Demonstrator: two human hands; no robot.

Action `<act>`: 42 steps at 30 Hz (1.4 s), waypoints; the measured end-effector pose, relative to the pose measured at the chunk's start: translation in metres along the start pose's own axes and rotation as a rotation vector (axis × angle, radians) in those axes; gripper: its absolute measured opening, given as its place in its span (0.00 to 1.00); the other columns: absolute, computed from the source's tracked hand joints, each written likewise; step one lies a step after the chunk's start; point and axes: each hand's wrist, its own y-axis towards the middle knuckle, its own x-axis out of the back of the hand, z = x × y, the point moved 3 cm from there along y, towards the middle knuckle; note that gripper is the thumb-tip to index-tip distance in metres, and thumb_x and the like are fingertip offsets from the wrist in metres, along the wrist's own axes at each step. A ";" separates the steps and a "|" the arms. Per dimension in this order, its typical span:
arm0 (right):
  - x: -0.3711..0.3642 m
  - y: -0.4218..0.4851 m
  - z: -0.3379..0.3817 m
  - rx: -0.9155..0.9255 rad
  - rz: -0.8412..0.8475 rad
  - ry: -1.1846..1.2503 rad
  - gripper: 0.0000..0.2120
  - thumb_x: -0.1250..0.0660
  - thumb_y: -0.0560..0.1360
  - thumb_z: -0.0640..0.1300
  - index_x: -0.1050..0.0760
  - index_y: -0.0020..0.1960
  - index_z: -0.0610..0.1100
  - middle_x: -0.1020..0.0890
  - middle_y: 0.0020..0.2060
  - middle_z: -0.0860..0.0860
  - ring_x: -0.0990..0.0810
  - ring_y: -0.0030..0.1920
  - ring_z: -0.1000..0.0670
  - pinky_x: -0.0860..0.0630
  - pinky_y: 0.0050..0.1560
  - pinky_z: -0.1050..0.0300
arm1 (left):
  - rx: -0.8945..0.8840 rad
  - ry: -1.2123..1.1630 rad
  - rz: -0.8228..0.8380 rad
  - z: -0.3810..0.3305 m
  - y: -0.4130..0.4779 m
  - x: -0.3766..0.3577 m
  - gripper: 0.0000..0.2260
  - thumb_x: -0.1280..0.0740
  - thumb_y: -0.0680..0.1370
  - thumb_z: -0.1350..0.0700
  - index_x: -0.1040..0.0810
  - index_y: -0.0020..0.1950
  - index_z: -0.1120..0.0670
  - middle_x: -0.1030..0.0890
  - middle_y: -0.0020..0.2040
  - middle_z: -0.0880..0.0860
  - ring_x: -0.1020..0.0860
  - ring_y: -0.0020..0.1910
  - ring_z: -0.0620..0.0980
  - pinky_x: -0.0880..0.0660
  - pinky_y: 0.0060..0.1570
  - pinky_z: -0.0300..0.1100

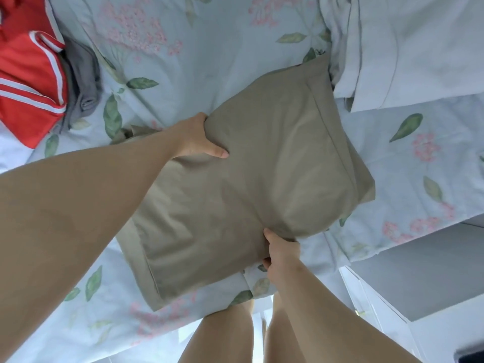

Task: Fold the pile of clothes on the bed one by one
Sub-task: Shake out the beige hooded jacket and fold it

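Observation:
A khaki garment (251, 174) lies folded into a rough square in the middle of the floral bed sheet (183, 48). My left hand (199, 138) grips its far left edge, thumb on top and fingers tucked under the cloth. My right hand (281, 251) grips its near right edge, with the fingers hidden beneath the fabric. A red garment with white stripes (26, 82) lies at the far left, and a grey garment (81, 82) sits bunched against it.
A pale blue folded cloth (408, 56) lies at the back right of the bed. The bed's near edge runs across the bottom, with my legs (225, 336) below it. White furniture (392, 323) stands at the lower right.

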 end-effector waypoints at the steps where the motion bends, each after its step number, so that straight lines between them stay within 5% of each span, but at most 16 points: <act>1: 0.000 -0.002 0.000 -0.004 0.012 0.002 0.22 0.28 0.73 0.41 0.31 0.64 0.41 0.23 0.50 0.48 0.25 0.50 0.45 0.25 0.51 0.47 | 0.002 -0.022 0.007 0.002 0.000 -0.001 0.35 0.23 0.63 0.42 0.32 0.66 0.50 0.24 0.58 0.49 0.26 0.56 0.53 0.30 0.57 0.47; 5: -0.002 -0.007 -0.004 -0.013 0.088 0.034 0.24 0.26 0.70 0.41 0.30 0.63 0.42 0.22 0.56 0.47 0.23 0.56 0.44 0.25 0.58 0.44 | -0.037 -0.169 0.015 0.002 -0.005 -0.006 0.25 0.22 0.65 0.47 0.24 0.59 0.51 0.20 0.53 0.49 0.23 0.54 0.52 0.30 0.56 0.42; 8: 0.001 -0.011 -0.005 0.011 0.157 0.046 0.20 0.26 0.70 0.38 0.27 0.60 0.43 0.20 0.54 0.47 0.22 0.54 0.45 0.23 0.53 0.46 | -0.027 -0.212 0.032 0.006 -0.004 -0.006 0.21 0.23 0.66 0.48 0.22 0.56 0.50 0.20 0.51 0.50 0.23 0.56 0.53 0.32 0.61 0.44; 12: 0.004 -0.021 -0.004 0.030 0.272 0.105 0.15 0.30 0.71 0.31 0.25 0.55 0.42 0.18 0.52 0.45 0.21 0.54 0.44 0.24 0.58 0.43 | 0.010 -0.181 0.027 0.009 -0.016 -0.001 0.27 0.26 0.53 0.31 0.23 0.46 0.41 0.19 0.51 0.46 0.27 0.63 0.55 0.51 0.72 0.61; 14: 0.006 -0.026 0.002 0.047 0.310 0.086 0.15 0.31 0.72 0.30 0.25 0.55 0.43 0.18 0.51 0.45 0.20 0.52 0.45 0.23 0.53 0.46 | 0.009 -0.199 0.011 0.010 -0.025 0.004 0.22 0.25 0.58 0.35 0.24 0.48 0.41 0.19 0.52 0.47 0.29 0.65 0.55 0.59 0.72 0.58; 17: 0.011 -0.037 0.021 0.098 0.358 0.049 0.15 0.31 0.72 0.30 0.24 0.57 0.39 0.17 0.51 0.44 0.19 0.51 0.46 0.22 0.47 0.50 | 0.002 -0.378 0.045 0.009 -0.047 0.020 0.23 0.22 0.57 0.40 0.23 0.48 0.43 0.19 0.52 0.47 0.24 0.60 0.54 0.40 0.71 0.53; 19: 0.014 -0.049 0.042 0.139 0.383 0.048 0.15 0.31 0.71 0.31 0.24 0.58 0.39 0.17 0.51 0.44 0.19 0.50 0.46 0.22 0.44 0.54 | -0.014 -0.567 0.040 0.008 -0.065 0.034 0.18 0.22 0.65 0.50 0.23 0.51 0.46 0.19 0.51 0.48 0.21 0.55 0.51 0.28 0.59 0.45; 22: 0.013 -0.074 0.083 0.244 0.448 0.070 0.16 0.31 0.72 0.34 0.24 0.59 0.39 0.17 0.53 0.44 0.19 0.51 0.47 0.22 0.44 0.55 | 0.003 -0.839 -0.043 0.010 -0.089 0.055 0.16 0.26 0.69 0.56 0.23 0.55 0.51 0.18 0.51 0.50 0.19 0.47 0.47 0.22 0.44 0.41; 25: 0.003 -0.109 0.128 0.382 0.506 0.072 0.11 0.31 0.73 0.38 0.22 0.56 0.42 0.16 0.50 0.46 0.16 0.45 0.50 0.20 0.39 0.58 | -0.029 -1.087 -0.175 0.012 -0.111 0.073 0.25 0.26 0.66 0.53 0.24 0.62 0.54 0.18 0.52 0.50 0.18 0.47 0.47 0.21 0.41 0.41; 31: -0.024 -0.199 0.203 0.727 0.636 -0.047 0.06 0.34 0.76 0.40 0.22 0.52 0.45 0.16 0.44 0.50 0.17 0.41 0.53 0.21 0.36 0.59 | -0.159 -1.448 -0.501 0.004 -0.172 0.105 0.07 0.33 0.77 0.53 0.21 0.53 0.52 0.16 0.46 0.49 0.17 0.44 0.45 0.21 0.44 0.41; 35: -0.027 -0.245 0.226 0.912 0.677 -0.118 0.08 0.33 0.76 0.42 0.22 0.55 0.46 0.17 0.49 0.50 0.18 0.45 0.53 0.22 0.39 0.59 | -0.281 -1.569 -0.563 0.009 -0.220 0.110 0.10 0.39 0.80 0.49 0.22 0.56 0.51 0.17 0.54 0.50 0.19 0.54 0.46 0.22 0.51 0.40; 38: -0.019 -0.247 0.221 0.954 0.675 -0.229 0.09 0.34 0.76 0.44 0.22 0.56 0.46 0.17 0.51 0.51 0.19 0.49 0.52 0.21 0.43 0.59 | -0.201 -1.563 -0.570 0.027 -0.243 0.082 0.13 0.39 0.79 0.45 0.23 0.59 0.49 0.19 0.58 0.48 0.21 0.58 0.46 0.25 0.58 0.43; 42: 0.010 -0.179 0.182 0.802 0.489 -0.451 0.10 0.33 0.76 0.44 0.22 0.56 0.43 0.18 0.53 0.48 0.19 0.48 0.51 0.24 0.44 0.60 | 0.130 -1.425 -0.450 0.053 -0.250 0.003 0.31 0.27 0.70 0.44 0.28 0.68 0.58 0.20 0.59 0.51 0.22 0.57 0.49 0.27 0.61 0.45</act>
